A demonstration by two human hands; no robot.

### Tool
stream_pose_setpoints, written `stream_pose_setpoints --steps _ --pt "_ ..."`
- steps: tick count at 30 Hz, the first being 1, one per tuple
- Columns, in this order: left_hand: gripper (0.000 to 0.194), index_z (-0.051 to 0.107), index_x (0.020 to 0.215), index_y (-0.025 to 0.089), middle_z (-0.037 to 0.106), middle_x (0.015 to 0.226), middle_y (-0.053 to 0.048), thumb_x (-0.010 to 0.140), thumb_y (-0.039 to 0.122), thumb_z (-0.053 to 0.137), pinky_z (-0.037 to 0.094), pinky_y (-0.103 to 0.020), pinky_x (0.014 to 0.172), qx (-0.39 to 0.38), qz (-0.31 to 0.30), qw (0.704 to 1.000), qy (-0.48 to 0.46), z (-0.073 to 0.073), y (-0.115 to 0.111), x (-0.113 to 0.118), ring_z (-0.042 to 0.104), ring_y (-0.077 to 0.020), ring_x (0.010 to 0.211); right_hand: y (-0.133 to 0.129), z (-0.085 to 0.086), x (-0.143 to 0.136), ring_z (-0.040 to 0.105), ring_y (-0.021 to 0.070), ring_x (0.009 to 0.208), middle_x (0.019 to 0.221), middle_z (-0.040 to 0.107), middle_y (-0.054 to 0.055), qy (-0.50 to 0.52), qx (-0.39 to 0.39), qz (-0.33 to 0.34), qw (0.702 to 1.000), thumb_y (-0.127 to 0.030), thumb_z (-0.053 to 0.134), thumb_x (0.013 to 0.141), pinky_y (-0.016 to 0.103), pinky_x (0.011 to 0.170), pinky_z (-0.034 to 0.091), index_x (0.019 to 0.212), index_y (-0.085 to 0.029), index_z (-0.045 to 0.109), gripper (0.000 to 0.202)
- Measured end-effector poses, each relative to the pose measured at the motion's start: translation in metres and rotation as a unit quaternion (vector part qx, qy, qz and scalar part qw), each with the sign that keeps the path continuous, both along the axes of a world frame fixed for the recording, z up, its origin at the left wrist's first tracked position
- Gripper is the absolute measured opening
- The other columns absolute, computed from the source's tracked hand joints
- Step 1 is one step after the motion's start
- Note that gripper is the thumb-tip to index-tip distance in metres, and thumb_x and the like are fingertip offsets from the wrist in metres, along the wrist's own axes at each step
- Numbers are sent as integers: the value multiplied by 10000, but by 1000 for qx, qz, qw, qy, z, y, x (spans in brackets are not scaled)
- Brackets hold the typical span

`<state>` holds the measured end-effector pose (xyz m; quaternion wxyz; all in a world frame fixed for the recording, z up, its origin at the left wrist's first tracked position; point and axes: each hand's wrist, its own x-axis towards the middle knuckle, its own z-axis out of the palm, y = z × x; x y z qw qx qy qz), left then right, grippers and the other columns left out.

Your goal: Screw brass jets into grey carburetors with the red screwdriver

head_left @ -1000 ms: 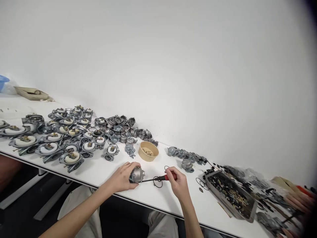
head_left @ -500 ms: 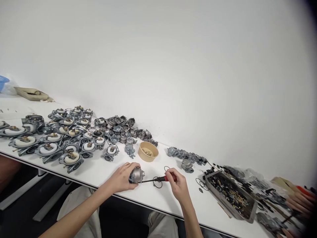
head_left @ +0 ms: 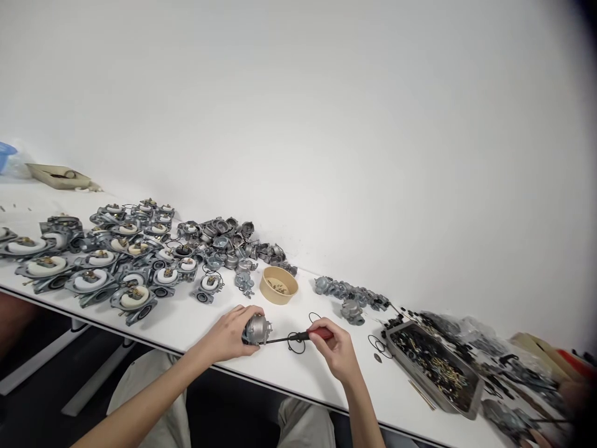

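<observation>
My left hand [head_left: 233,334] is closed around a grey metal carburetor [head_left: 257,330], which lies on its side near the table's front edge. In my right hand [head_left: 336,348] is a screwdriver [head_left: 321,334] with a red and black handle, gripped between thumb and fingers. Its shaft runs leftward to the lower right side of the carburetor; whether the tip sits in a screw is too small to tell. Thin black rubber rings [head_left: 296,343] lie under and beside the screwdriver. Just behind stands a round tan paper bowl [head_left: 280,285] with small screws inside.
Carburetors with white floats [head_left: 93,280] crowd the table's left. Grey metal bowls [head_left: 228,239] are heaped behind, and a row of castings [head_left: 352,292] lies to the right. A metal tray [head_left: 436,370] holds small brass and black parts. Another person's hand [head_left: 576,395] shows at far right.
My right hand has shifted its grip along the screwdriver handle, fingers turned a little. The left hand and carburetor stay nearly still. The other person's hand at far right has moved.
</observation>
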<state>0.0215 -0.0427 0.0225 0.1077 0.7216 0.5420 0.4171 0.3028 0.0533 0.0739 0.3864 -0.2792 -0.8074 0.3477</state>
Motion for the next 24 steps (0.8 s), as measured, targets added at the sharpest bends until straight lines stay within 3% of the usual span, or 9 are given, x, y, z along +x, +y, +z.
stream_pose_setpoints --steps 6,10,14,16,20,24 --pt "654 530 1274 290 656 1172 -39 684 241 809 490 -370 929 -10 -10 1000 -8 2 -1 0 609 -291 1076 1 -5 -5 478 127 521 621 551 -8 21 -36 -26 999 -464 699 864 243 485 384 828 -192 634 282" --pt "702 522 1309 291 631 1249 -54 682 295 836 483 -390 996 -9 -17 1000 -18 5 -4 -2 601 -296 1146 0 -22 -1 483 130 486 566 537 -24 67 -82 -15 994 -470 717 851 256 486 399 815 -194 624 293" --pt "614 577 1266 275 543 1403 -77 712 355 827 463 -402 1058 -32 -25 999 -34 4 -2 -5 576 -305 1244 2 -52 12 502 137 516 639 571 6 150 -99 -38 983 -416 731 850 272 490 390 848 -187 665 239" --pt "614 608 1245 266 566 1382 -80 691 382 846 475 -410 1048 -56 -20 997 -40 4 -1 -6 596 -313 1222 2 -62 17 494 131 529 723 601 29 228 -111 -65 965 -406 749 830 271 478 380 846 -192 680 225" --pt "614 638 1228 264 654 1226 -58 667 365 865 501 -387 1012 -40 -24 998 -39 5 0 -5 641 -293 1128 -1 -65 19 490 114 543 818 618 36 335 -133 -94 928 -400 785 789 276 492 408 827 -205 691 220" --pt "602 630 1248 285 616 1272 -58 689 309 853 503 -361 1005 12 -43 999 -8 8 -3 -2 648 -271 1107 -4 -63 14 539 131 575 847 632 37 300 -139 -87 940 -399 777 806 294 536 444 877 -210 688 221"
